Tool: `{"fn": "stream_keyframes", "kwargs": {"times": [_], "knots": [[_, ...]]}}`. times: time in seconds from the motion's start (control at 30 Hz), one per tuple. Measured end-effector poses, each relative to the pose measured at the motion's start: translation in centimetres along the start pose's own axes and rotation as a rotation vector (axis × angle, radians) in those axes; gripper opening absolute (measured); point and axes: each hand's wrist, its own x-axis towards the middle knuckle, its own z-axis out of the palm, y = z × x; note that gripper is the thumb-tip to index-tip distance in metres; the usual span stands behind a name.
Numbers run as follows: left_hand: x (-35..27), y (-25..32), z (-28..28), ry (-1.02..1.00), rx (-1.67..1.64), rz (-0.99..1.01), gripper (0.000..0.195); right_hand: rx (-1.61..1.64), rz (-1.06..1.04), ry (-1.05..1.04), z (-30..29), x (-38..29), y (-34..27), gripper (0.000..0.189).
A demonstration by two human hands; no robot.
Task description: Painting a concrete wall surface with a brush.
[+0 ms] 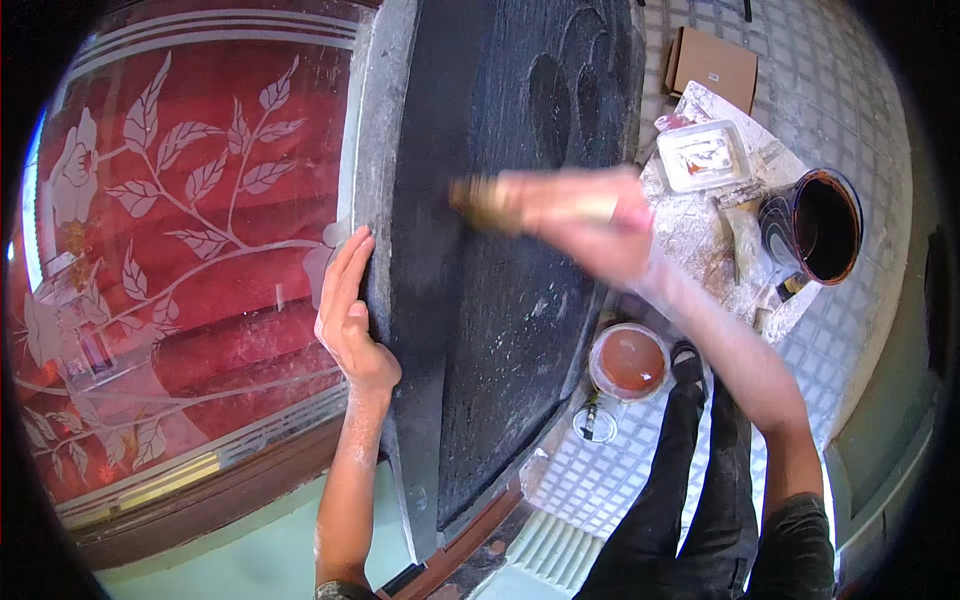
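Note:
In the head view, my right hand [592, 217] grips a brush [484, 202], blurred by motion, with its tan bristle end at the dark face of a door [510, 322]. Carved oval relief [551, 105] shows higher on that face, and pale specks lie lower down. My left hand [349, 307] rests with fingers extended along the door's grey side edge [379, 150]. Left of that hand is a glass pane [262, 202] with frosted leaf patterns, a red curtain showing through it.
A round tub of reddish-brown liquid [631, 361] stands near my feet, with a clear lid-like disc [595, 424] beside it. Further right are a dark-lined can [825, 225], a white plastic tray [703, 156] and a dusty board [780, 150]. Folded cardboard [716, 67] lies on the tiled floor [840, 97].

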Motion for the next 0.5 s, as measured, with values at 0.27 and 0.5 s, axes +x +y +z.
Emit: {"fn": "stream_keyframes", "kwargs": {"times": [0.27, 0.5], "knots": [[-0.4, 0.0, 0.0, -0.005, -0.032, -0.072, 0.067, -0.155, 0.07, 0.063, 1.5, -1.4, 0.4, 0.016], [0.1, 0.1, 0.4, -0.008, -0.013, -0.011, 0.061, 0.049, -0.004, -0.15, 2.4, -3.2, -3.7, 0.018]]}}
